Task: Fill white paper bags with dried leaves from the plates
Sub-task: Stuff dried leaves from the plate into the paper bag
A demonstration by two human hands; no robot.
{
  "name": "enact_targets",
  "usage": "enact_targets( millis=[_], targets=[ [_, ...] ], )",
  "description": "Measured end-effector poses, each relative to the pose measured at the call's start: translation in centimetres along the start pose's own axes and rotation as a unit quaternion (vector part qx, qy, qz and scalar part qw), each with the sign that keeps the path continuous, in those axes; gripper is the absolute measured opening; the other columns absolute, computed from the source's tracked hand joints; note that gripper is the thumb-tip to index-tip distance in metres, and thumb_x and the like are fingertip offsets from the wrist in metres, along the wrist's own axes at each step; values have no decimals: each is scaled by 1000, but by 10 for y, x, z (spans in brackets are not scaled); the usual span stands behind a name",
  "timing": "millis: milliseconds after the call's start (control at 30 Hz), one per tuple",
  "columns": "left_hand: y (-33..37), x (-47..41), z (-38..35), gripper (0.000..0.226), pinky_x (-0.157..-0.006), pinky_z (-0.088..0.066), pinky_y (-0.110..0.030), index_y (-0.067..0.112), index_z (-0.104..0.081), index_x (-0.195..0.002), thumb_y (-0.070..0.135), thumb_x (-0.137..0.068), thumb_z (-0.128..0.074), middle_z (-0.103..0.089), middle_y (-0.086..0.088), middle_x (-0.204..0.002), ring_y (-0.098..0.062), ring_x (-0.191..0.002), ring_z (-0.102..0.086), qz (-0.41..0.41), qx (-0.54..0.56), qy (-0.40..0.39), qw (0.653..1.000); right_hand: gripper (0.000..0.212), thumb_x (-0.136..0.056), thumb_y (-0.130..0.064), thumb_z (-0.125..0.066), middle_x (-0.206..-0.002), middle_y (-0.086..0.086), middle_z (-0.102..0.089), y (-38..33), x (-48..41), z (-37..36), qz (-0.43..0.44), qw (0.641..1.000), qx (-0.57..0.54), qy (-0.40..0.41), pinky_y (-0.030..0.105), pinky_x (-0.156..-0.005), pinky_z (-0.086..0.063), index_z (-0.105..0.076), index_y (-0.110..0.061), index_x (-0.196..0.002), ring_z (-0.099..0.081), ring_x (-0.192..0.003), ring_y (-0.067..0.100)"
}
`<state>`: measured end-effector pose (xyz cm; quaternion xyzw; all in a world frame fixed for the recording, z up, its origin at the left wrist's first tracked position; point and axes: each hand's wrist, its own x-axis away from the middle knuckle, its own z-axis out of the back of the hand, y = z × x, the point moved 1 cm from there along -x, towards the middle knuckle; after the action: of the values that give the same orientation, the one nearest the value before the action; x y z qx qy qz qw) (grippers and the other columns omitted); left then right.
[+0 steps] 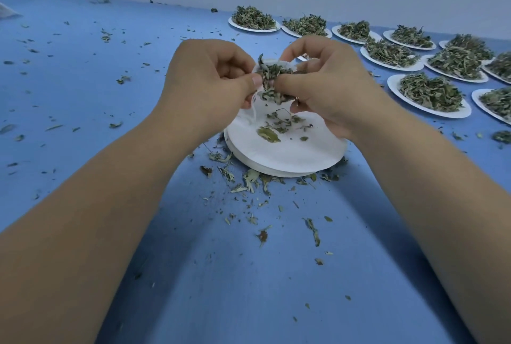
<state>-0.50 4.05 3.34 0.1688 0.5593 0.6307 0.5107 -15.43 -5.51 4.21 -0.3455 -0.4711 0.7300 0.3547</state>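
I see the tabletop (pixel 83 89) as a smooth, matt blue surface. The stacked plates (pixel 284 155) look like white paper, matt with only a faint sheen. The white bag (pixel 255 107) is thin, soft, creased paper. The dried leaves (pixel 272 78) are dull green, curled, rough and flaky.

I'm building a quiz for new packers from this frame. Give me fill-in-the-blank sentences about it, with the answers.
1. The left hand and right hand hold a white paper bag stuffed with dried ____.
2. The tabletop, littered with leaf bits, is coloured ____.
3. The heaped plates stand on the person's ____ side.
Missing words: leaves; blue; right.
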Motion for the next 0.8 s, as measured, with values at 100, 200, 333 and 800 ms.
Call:
enact_targets(
  millis=[100, 200, 333, 800],
  targets=[
    [3, 3, 0, 13, -62, -60, -26, 9, -70, -81, -1, -85, -75, -68, -4, -64, -11, -55, -68, -14, 39, -8, 999, 19, -74, -10, -77, -62, 5, -59, 0, -4, -4, 8, 999, 46, 25, 28, -49, -46, -65, -22, -81, -52, -51, 19],
    [4, 6, -4, 17, -61, -58, -23, 11, -68, -78, -3, -84, -75, -68, -9, -66, -11, -55, -69, -26, 41, -26, 998, 15, -71, -12, -65, -50, -6, -50, 0, -7, -9, 13, 992, 116, 50, 21, -42, -36, -60, -23, -78, -42, -42, 13],
    [6, 7, -6, 15, -61, -58, -24, 10, -69, -78, -3, -83, -75, -69, -8, -65, -11, -55, -68, -39, 38, -39, 998, 18, -71, -6, -53, -63, -5, -46, -7, -9, -15, 24, 970, 233, 67, 17, -39, -29, -55, -21, -80, -39, -47, 10],
    [2, 2, -4, 6, -66, -63, -43, 19, -67, -83, 13, -82, -65, -68, -1, -74, -16, -69, -73, 16, -1, 13, 1000, 28, -84, -21, -74, -99, 5, -69, -13, 2, -8, -32, 993, 98, 48, 22, -39, -42, -52, -20, -103, -75, -62, 19]
  ],
)
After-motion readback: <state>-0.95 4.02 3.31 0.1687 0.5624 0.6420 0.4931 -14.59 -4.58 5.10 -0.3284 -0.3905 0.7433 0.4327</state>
